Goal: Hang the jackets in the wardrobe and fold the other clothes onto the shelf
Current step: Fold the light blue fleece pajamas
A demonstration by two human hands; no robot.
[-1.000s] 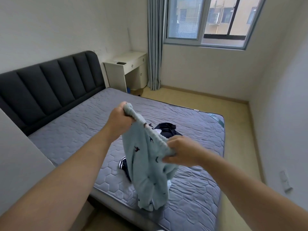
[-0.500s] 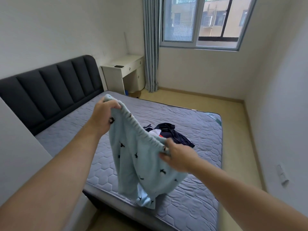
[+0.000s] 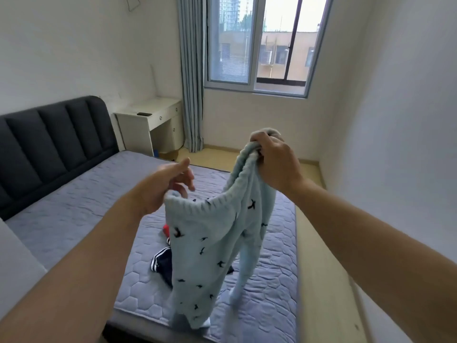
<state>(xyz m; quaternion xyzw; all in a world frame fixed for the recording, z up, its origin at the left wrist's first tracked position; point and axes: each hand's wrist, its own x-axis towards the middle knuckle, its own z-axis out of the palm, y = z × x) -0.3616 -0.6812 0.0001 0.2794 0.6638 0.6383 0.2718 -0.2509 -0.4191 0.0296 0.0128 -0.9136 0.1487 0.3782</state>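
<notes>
Looks to be in the folding half of the job: holds a pair of pale blue bird-print trousers (image 3: 210, 243) up in the air over the bed (image 3: 74, 206), with the leg ends dangling down about its near edge. Grips one end of the ribbed waistband in the right hand (image 3: 274, 164), fingers curled tight round the bunched cloth, well above the other end. Has the left hand (image 3: 168, 184) at the lower waistband corner, thumb and upper fingers out nearly straight; cannot tell whether the lower fingers pinch the cloth. Calls next, probably, for a sure hold on that corner, then for bringing the legs together and laying them flat. Leaves a dark striped garment (image 3: 162, 262) and something red (image 3: 166, 230) on the mattress just behind the hanging trousers, so better to set down to the left of them, on the bare quilting towards the headboard (image 3: 49, 134). Offers only a narrow floor strip (image 3: 321, 243) and a close wall (image 3: 395, 144) on the right, plus a white surface (image 3: 153, 110) far back by the curtain. Shows no wardrobe or shelf.
</notes>
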